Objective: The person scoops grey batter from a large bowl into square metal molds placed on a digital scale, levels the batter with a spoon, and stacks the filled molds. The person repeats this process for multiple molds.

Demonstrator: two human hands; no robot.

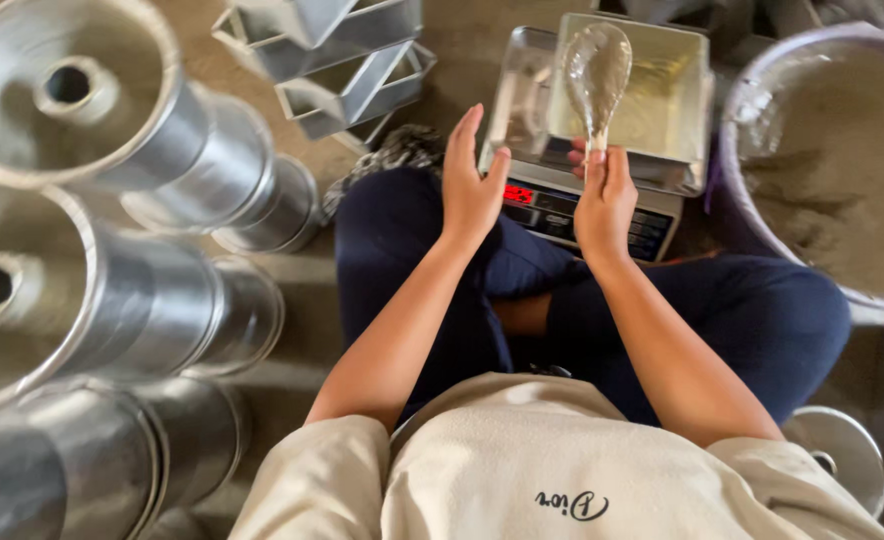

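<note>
While right hand (pixel 604 195) grips spoon (pixel 596 70) | over scale (pixel 602 150)

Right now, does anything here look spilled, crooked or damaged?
Nothing looks spilled. The right hand holds a spoon above the tray on the scale. The rectangular tins at the top lie tilted in a loose pile.

Both hands raised over lap: left (pixel 470 185) open, fingers up; right (pixel 602 200) fisted, gripping
</note>
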